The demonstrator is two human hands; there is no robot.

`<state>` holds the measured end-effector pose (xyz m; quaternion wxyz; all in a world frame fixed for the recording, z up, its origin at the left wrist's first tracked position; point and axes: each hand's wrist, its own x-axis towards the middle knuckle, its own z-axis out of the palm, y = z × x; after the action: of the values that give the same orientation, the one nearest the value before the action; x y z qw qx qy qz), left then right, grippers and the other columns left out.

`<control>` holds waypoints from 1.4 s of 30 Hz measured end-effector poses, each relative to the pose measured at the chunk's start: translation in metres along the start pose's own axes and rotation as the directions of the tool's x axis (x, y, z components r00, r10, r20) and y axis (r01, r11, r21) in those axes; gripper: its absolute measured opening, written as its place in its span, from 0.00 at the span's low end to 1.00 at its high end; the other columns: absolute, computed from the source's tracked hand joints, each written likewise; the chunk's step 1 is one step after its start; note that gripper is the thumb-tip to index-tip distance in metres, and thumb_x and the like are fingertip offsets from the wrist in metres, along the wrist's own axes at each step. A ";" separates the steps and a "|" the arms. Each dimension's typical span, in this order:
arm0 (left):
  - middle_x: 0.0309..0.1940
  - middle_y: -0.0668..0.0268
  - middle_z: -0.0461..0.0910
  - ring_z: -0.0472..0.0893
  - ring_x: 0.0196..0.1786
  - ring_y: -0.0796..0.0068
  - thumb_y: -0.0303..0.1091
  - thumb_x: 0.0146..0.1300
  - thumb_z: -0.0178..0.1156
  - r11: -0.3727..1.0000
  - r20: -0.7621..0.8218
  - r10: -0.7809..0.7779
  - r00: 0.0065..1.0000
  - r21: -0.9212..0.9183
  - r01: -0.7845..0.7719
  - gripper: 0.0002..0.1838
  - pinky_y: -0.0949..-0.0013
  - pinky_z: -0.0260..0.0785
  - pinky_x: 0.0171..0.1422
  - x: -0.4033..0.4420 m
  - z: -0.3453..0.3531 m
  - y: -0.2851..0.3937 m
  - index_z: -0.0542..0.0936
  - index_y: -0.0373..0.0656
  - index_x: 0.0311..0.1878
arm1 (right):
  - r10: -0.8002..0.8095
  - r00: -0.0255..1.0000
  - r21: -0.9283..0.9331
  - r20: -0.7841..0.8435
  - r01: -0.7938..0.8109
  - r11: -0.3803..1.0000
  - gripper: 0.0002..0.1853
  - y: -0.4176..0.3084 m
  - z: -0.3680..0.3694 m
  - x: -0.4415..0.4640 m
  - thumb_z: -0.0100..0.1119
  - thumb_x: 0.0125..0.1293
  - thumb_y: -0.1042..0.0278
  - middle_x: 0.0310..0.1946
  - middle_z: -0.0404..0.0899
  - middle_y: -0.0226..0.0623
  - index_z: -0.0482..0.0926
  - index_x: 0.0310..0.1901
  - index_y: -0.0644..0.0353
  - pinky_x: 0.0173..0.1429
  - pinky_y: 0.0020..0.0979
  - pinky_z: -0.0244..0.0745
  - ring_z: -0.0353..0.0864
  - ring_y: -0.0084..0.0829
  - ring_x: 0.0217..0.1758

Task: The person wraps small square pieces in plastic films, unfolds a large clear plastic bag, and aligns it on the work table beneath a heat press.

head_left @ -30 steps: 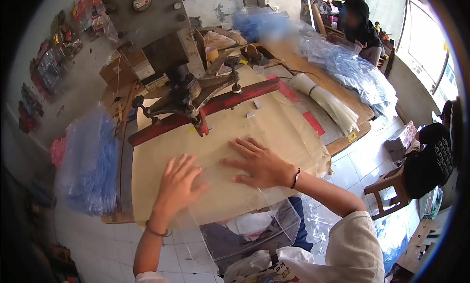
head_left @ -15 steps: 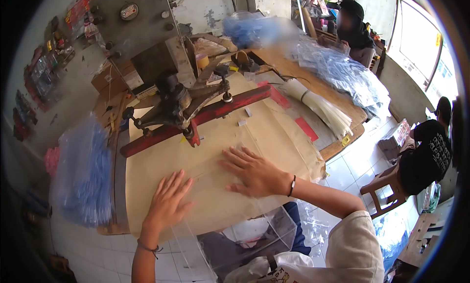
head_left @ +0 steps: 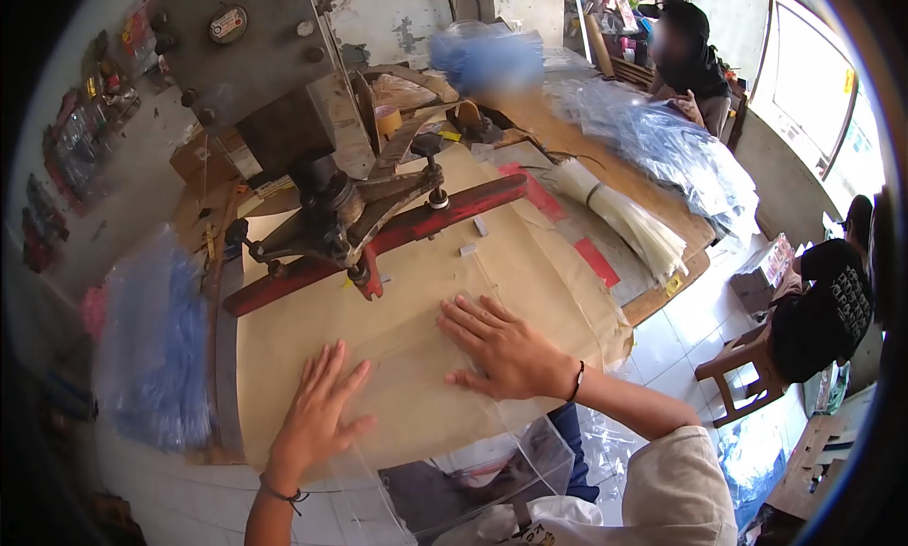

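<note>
- The paper sheet (head_left: 558, 281) is showing tan.
- The plastic film (head_left: 556, 451) is looking colourless.
- The long bar (head_left: 276, 287) is showing red.
- The strip bundle (head_left: 632, 223) is looking creamy white.
- The leftmost bags (head_left: 156, 347) are showing blue.
- A black shirt (head_left: 818, 305) is bearing white lettering.

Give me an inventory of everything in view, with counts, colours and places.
Paper: at least one, tan, tabletop
Clear plastic: at least one, colourless, on the paper
Machine: one, dark with red bar, over the paper
Small blocks: at least two, grey, near the bar
Plastic piles: at least three, bluish, left, back and right
Strip bundle: one, off-white, right
Red patches: two, red, beside the bundle
Stool: one, brown, far right
People: two, black tops, right
Left hand: one, bare, over paper
Right hand: one, bare, over paper
</note>
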<state>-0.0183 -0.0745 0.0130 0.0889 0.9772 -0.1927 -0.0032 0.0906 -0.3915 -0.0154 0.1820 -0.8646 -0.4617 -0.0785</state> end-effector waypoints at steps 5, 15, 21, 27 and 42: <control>0.82 0.43 0.50 0.52 0.83 0.43 0.51 0.69 0.60 0.972 -0.164 -0.226 0.960 -0.110 0.209 0.44 0.48 0.45 0.85 -0.014 0.021 -0.002 0.57 0.36 0.80 | 0.001 0.999 -0.022 -0.037 -0.001 1.000 0.42 0.000 0.006 -0.004 0.46 0.77 0.37 0.78 0.59 0.54 0.60 0.76 0.68 0.86 0.48 0.47 0.55 0.47 0.83; 0.83 0.48 0.50 0.51 0.84 0.46 0.51 0.70 0.59 0.936 -0.169 -0.343 0.924 -0.139 0.322 0.43 0.43 0.41 0.85 -0.030 0.019 0.013 0.56 0.41 0.81 | -0.020 0.996 -0.052 -0.086 0.016 0.998 0.35 -0.003 0.003 -0.005 0.46 0.77 0.38 0.76 0.63 0.53 0.66 0.76 0.56 0.84 0.49 0.50 0.58 0.46 0.82; 0.82 0.50 0.54 0.52 0.84 0.48 0.52 0.69 0.61 0.909 -0.077 -0.416 0.906 -0.023 0.415 0.34 0.28 0.35 0.81 -0.023 0.007 0.027 0.70 0.58 0.77 | -0.038 0.993 -0.064 -0.112 0.031 0.997 0.31 -0.005 0.003 -0.002 0.47 0.77 0.39 0.74 0.67 0.52 0.73 0.72 0.47 0.83 0.50 0.52 0.61 0.46 0.81; 0.79 0.53 0.63 0.58 0.82 0.49 0.52 0.69 0.61 0.971 -0.155 -0.154 0.976 0.159 0.179 0.36 0.31 0.42 0.81 0.009 0.007 0.069 0.71 0.43 0.75 | -0.035 0.995 -0.030 -0.094 0.032 0.999 0.31 -0.004 -0.001 -0.001 0.48 0.76 0.38 0.74 0.66 0.52 0.74 0.71 0.48 0.82 0.50 0.53 0.61 0.47 0.80; 0.78 0.49 0.62 0.63 0.79 0.49 0.57 0.69 0.61 0.994 -0.146 -0.108 0.983 -0.050 0.102 0.43 0.41 0.49 0.83 0.018 0.026 0.057 0.66 0.34 0.76 | -0.041 0.998 -0.005 -0.042 0.041 0.999 0.36 0.001 -0.001 0.001 0.49 0.76 0.38 0.75 0.65 0.52 0.73 0.70 0.61 0.84 0.51 0.51 0.61 0.46 0.81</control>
<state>-0.0240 -0.1375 -0.0018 0.1234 0.9814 -0.1335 0.0609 0.0925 -0.3919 -0.0145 0.1884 -0.8535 -0.4752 -0.1015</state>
